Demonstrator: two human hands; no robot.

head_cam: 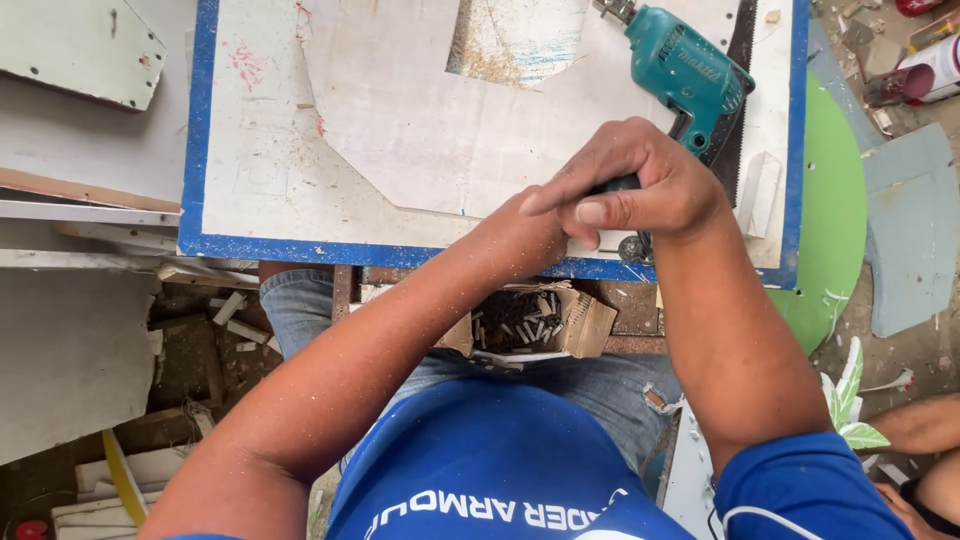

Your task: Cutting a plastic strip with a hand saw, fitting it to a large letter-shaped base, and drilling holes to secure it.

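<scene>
We see the white counter with its blue edge spread before us, and a pale cut panel lying flat on it. The teal power drill lies on the counter's far right part, its dark grip under our right hand, which is clenched around it. Our left hand sits mostly hidden beneath the right, so we cannot tell its grasp. Below the edge, an open cardboard box holds small screws.
</scene>
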